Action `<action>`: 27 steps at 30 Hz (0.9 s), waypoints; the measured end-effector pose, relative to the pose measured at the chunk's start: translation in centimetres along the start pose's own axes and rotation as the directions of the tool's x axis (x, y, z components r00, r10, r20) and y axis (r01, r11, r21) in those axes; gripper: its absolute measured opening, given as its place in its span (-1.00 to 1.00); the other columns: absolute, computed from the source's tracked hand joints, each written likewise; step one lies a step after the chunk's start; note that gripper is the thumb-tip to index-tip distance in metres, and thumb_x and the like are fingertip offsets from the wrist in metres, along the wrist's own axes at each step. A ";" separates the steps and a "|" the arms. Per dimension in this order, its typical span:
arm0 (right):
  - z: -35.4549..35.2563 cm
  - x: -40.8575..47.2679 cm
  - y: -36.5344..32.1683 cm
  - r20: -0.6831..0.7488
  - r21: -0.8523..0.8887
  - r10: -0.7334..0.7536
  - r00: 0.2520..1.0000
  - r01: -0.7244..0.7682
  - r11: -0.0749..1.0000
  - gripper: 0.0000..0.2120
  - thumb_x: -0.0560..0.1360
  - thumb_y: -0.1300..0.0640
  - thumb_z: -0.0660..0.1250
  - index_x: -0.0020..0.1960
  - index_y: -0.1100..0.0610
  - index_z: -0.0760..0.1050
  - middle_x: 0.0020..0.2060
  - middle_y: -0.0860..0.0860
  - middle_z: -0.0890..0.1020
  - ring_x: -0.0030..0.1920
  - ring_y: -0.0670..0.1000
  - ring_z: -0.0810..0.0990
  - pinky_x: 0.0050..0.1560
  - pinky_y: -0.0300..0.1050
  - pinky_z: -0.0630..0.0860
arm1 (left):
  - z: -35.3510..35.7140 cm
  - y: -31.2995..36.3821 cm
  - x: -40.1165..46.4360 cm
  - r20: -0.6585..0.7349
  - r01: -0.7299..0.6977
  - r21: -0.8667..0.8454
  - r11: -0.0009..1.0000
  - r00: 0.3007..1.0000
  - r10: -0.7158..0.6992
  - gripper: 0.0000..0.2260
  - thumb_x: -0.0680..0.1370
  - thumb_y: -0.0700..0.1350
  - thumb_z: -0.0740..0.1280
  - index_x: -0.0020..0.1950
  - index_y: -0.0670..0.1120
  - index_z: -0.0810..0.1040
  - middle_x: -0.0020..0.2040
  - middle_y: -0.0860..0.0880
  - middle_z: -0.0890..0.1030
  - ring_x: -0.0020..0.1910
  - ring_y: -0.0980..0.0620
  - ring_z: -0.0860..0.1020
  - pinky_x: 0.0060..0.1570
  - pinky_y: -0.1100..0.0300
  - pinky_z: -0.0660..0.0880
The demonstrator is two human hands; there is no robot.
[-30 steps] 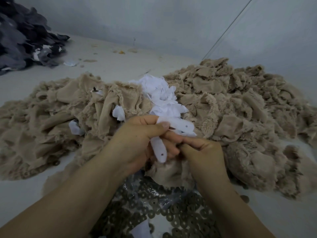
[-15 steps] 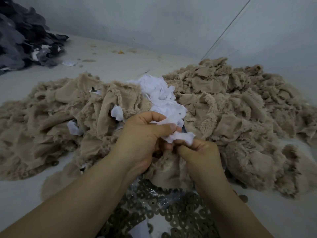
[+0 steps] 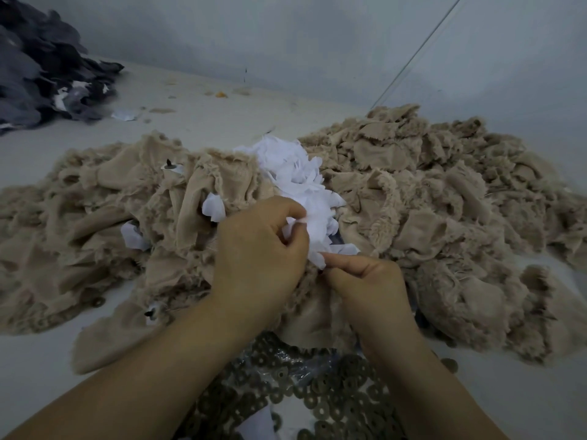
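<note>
White strip (image 3: 313,239) bunched, no longer flat.
Left grip (image 3: 257,249) and right grip (image 3: 365,281) both pinch it; likely peeling layers.

From my feed I see a pale grey wall (image 3: 317,33) behind a pale desk (image 3: 197,131) under dim, even light. A thin line (image 3: 419,49) slants across the wall, and a dark grey fabric heap (image 3: 38,71) sits far left.

The cut pieces (image 3: 292,166) lie on the plush fabric heap (image 3: 444,201) at centre; a bag of washers (image 3: 317,392) sits nearer, another fabric pile (image 3: 38,74) far left.
</note>
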State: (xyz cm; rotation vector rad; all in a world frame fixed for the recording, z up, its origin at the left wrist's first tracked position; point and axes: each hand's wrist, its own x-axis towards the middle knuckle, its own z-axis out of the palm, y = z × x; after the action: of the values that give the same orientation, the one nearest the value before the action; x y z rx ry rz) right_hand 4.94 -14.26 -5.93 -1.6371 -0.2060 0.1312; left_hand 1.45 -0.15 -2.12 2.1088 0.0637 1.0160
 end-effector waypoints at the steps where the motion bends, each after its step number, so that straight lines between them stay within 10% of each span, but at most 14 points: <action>1: 0.1 0.0 0.0 -0.005 -0.014 -0.002 1.000 0.002 1.000 -0.72 0.50 0.38 0.39 -0.09 0.02 0.72 -0.24 -0.03 0.75 -0.16 -0.06 0.73 -0.16 -0.21 0.66 | 0.1 0.4 -0.2 0.039 0.011 0.003 1.000 0.999 -0.011 -0.94 0.45 -0.21 0.41 -0.15 -0.07 0.66 -0.44 0.12 0.50 -0.33 0.12 0.54 -0.34 0.29 0.48; 5: 0.1 -0.1 -0.1 0.024 0.091 0.013 1.000 -0.015 0.996 -0.78 0.36 0.10 0.54 -0.03 0.14 0.73 -0.22 0.06 0.75 -0.13 0.03 0.74 -0.11 -0.09 0.68 | 0.6 0.8 0.1 0.233 0.352 -0.267 0.897 0.927 -0.294 -0.83 0.52 -0.19 0.44 -0.27 -0.07 0.59 -0.48 -0.07 0.59 -0.57 0.08 0.51 -0.56 0.23 0.42; 9: 0.3 0.1 0.1 -0.040 0.045 0.057 0.998 -0.055 0.998 -0.79 0.48 0.40 0.39 -0.03 0.18 0.73 -0.15 0.12 0.75 -0.05 0.13 0.73 0.05 0.11 0.66 | 0.3 0.4 1.1 0.310 0.578 -0.486 0.655 0.815 -0.490 -0.80 0.61 -0.22 0.32 -0.22 -0.21 0.49 -0.47 -0.19 0.58 -0.60 -0.09 0.48 -0.57 0.19 0.41; 18: 0.3 0.3 0.6 -0.061 -0.039 0.061 0.996 -0.064 0.997 -0.78 0.48 0.40 0.36 -0.12 0.16 0.74 -0.17 0.16 0.74 -0.08 0.17 0.72 0.00 0.15 0.66 | 0.2 1.9 1.9 0.539 0.643 -0.737 0.209 0.746 -0.392 -0.80 0.67 -0.31 0.09 0.22 -0.36 0.41 -0.08 -0.35 0.67 -0.09 -0.30 0.69 -0.28 0.00 0.65; 22: 0.5 0.2 0.2 -0.003 0.051 0.078 0.997 -0.078 0.996 -0.61 0.51 0.50 0.28 -0.35 0.13 0.62 -0.42 0.02 0.69 -0.34 -0.06 0.70 -0.35 -0.24 0.59 | 1.1 1.9 -0.3 0.636 0.750 -0.622 0.225 0.651 -0.414 -0.87 0.65 -0.24 0.21 -0.05 -0.27 0.46 -0.16 -0.42 0.64 -0.17 -0.34 0.68 -0.41 0.09 0.61; 27: 0.2 0.0 0.2 -0.008 0.168 0.071 0.997 -0.069 0.983 -0.82 0.50 0.40 0.37 -0.27 0.34 0.63 -0.33 0.27 0.67 -0.28 0.10 0.61 -0.17 0.04 0.62 | 1.1 0.7 -0.6 0.580 0.732 -0.611 0.300 0.672 -0.460 -0.78 0.56 -0.28 0.34 -0.26 -0.26 0.65 -0.38 -0.31 0.56 -0.46 -0.11 0.56 -0.49 0.18 0.52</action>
State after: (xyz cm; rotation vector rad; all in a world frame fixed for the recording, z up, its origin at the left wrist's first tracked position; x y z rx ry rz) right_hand 4.89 -14.06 -6.11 -1.4770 -0.1231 0.1859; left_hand 1.64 -1.53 -2.44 1.1188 0.1926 0.1218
